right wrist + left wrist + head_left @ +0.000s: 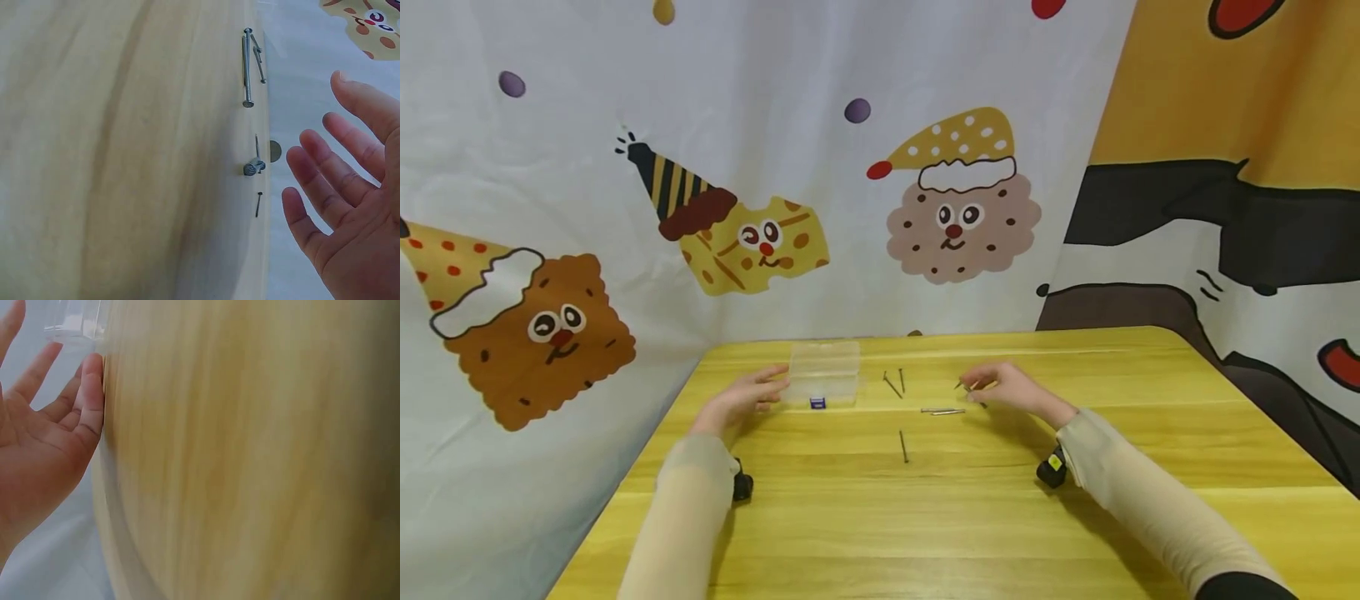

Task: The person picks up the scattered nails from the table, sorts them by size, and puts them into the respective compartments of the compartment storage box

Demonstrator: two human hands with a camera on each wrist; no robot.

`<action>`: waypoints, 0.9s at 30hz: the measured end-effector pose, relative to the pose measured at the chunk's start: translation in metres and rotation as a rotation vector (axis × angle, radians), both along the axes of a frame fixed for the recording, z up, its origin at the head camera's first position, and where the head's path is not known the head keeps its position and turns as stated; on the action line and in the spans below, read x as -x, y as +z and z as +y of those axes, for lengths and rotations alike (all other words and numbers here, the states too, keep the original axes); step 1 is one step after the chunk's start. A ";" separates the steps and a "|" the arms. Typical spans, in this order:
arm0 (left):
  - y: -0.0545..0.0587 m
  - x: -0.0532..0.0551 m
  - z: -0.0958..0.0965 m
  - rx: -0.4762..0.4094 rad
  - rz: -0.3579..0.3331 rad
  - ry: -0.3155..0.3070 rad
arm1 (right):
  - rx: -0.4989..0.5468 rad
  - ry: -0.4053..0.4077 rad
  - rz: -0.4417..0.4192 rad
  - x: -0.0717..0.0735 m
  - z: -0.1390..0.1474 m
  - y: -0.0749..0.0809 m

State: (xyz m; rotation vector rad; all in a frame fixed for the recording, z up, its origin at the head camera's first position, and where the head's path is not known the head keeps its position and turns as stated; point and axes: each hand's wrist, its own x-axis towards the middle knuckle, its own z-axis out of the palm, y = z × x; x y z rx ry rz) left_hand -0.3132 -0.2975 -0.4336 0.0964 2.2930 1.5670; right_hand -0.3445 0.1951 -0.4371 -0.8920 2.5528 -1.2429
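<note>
A clear plastic box (823,388) with its lid raised stands at the table's far left, a small blue piece on its front. My left hand (748,398) is at the box's left side, fingers spread; in the left wrist view the fingertips come close to the box (74,330), and contact is unclear. My right hand (1003,390) hovers around some metal nails (982,404), and in the right wrist view its fingers are loosely bent with nothing between them. Left of it lie a pair of nails (943,411), two more nails (892,384), and a single nail (904,447) nearer me.
The wood-grain table (880,533) ends at a printed cloth (775,308) hanging behind and at the left. Both wrists carry a small black camera, one of them the right wrist camera (1052,468).
</note>
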 end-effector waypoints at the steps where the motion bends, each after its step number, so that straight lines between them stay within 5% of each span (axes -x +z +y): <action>1: -0.001 0.000 0.000 -0.002 -0.006 0.005 | 0.002 -0.002 -0.002 0.000 0.000 -0.001; 10: -0.007 0.004 -0.003 0.066 0.018 -0.053 | 0.000 -0.004 -0.049 0.000 0.003 -0.007; 18: -0.003 0.008 0.002 0.106 0.026 -0.073 | -0.079 -0.004 0.006 -0.002 -0.005 -0.007; 27: -0.006 0.010 0.004 0.123 -0.010 -0.019 | -0.133 0.017 0.058 -0.001 -0.007 -0.008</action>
